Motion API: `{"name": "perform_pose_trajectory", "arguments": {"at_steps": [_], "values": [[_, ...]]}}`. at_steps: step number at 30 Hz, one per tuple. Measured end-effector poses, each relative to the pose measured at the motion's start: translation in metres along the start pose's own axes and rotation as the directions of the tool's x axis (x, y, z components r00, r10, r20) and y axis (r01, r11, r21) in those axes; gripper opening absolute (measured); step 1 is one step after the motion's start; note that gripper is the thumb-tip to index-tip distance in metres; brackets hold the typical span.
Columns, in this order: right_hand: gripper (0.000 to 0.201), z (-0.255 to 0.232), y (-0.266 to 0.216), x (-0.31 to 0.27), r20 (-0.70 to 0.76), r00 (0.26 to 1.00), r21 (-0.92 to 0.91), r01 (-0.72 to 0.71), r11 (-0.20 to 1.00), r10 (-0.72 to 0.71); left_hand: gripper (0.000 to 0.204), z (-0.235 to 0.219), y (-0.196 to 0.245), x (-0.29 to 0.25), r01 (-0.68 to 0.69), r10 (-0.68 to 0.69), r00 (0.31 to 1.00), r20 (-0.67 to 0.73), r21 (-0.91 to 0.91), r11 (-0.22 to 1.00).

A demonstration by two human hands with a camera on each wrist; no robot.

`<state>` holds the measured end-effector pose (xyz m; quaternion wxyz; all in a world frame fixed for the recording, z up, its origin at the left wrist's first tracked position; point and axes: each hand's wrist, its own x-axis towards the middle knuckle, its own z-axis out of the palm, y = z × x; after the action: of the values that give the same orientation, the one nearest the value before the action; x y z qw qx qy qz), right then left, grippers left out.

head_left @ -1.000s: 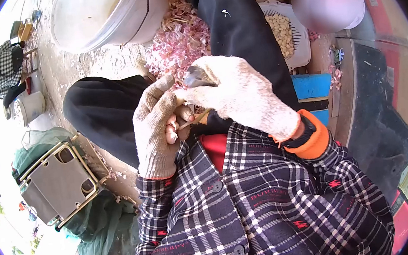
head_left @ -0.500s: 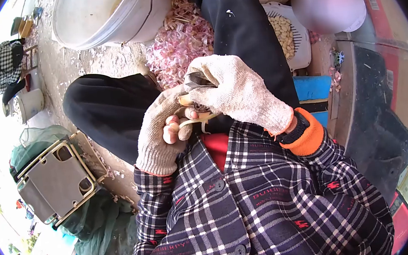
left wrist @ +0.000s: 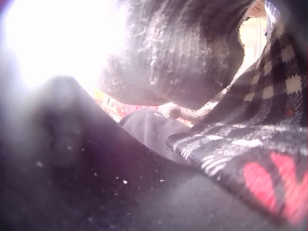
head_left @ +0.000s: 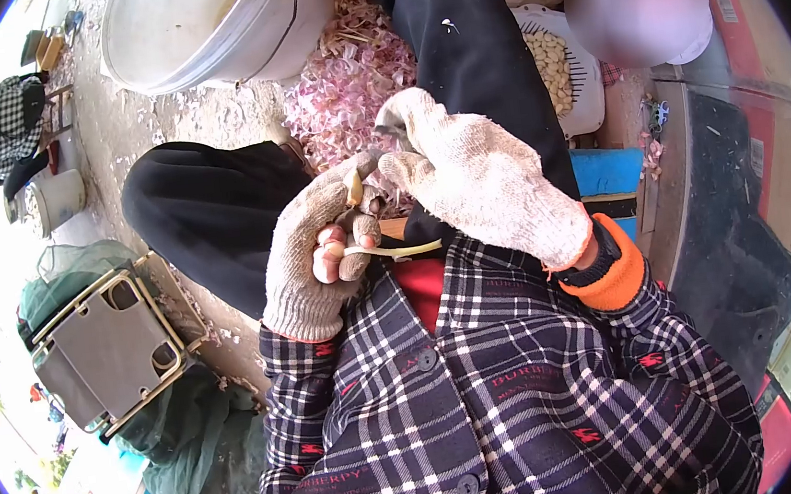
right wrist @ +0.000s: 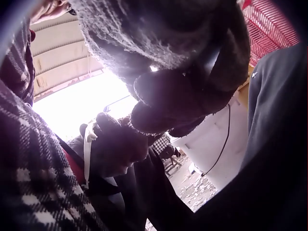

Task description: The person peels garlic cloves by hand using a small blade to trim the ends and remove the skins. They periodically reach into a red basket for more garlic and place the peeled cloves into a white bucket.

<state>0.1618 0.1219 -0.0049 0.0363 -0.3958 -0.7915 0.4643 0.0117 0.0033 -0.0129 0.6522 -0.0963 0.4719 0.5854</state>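
Observation:
In the head view my gloved left hand (head_left: 296,262) holds pinkish garlic cloves (head_left: 327,252) against its palm. A long pale stem (head_left: 401,249) sticks out from its fingers towards the right. Between its thumb and forefinger it pinches a yellowish clove (head_left: 354,190). My gloved right hand (head_left: 494,179) is beside it, not touching, with bent fingers and the thumb apart; something dark shows near its fingertips, too unclear to name. The right wrist view shows the pale stem (right wrist: 87,151) beside the dark left hand (right wrist: 113,147). The left wrist view is mostly glove (left wrist: 173,53) and glare.
Pink and white skins (head_left: 350,93) lie between the legs, beside a large white bucket (head_left: 273,43). A white basket (head_left: 582,97) of pale cloves is beyond the right leg. A folding chair (head_left: 113,354) stands at left; a person in checks (head_left: 2,129) sits farther off.
My right hand has drawn away from the left hand, rightwards, and its thumb and forefinger have parted. The yellowish clove and the stem are now more exposed; the left hand still holds the cloves.

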Motion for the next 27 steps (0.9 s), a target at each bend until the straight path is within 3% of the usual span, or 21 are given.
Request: {"name": "perform_pose_trajectory", "arguments": {"at_steps": [1,6,8,11,15,17,27], "values": [[0.023,0.001,0.004,-0.002,0.008,0.997,0.000,0.075,0.997,-0.075,0.033,-0.003,0.001,0.000,0.020,-0.020,0.999,0.031,-0.014,1.000],[0.019,0.004,-0.004,-0.010,0.025,0.982,-0.046,0.189,0.981,-0.188,0.028,-0.019,-0.003,0.006,0.014,-0.005,0.986,0.164,-0.054,0.998],[0.021,0.007,-0.002,-0.009,0.031,0.970,-0.054,0.244,0.968,-0.242,0.026,-0.018,-0.001,0.006,0.031,-0.022,0.988,0.155,-0.052,0.998],[0.021,0.007,-0.003,-0.008,0.081,0.963,-0.049,0.260,0.964,-0.255,0.025,0.002,-0.001,-0.001,-0.104,0.107,0.994,-0.008,0.151,0.983],[0.020,0.010,0.000,-0.008,0.085,0.946,-0.116,0.322,0.940,-0.313,0.024,-0.005,-0.001,0.001,-0.126,0.115,0.992,0.060,0.229,0.965],[0.019,0.011,-0.001,-0.008,0.067,0.936,-0.121,0.352,0.928,-0.347,0.021,-0.002,-0.004,0.001,-0.151,0.162,0.986,-0.024,0.258,0.954],[0.011,0.008,-0.001,-0.007,0.186,0.952,-0.119,0.269,0.956,-0.245,0.017,0.005,-0.005,-0.002,-0.202,0.228,0.974,0.000,0.460,0.864]]}}
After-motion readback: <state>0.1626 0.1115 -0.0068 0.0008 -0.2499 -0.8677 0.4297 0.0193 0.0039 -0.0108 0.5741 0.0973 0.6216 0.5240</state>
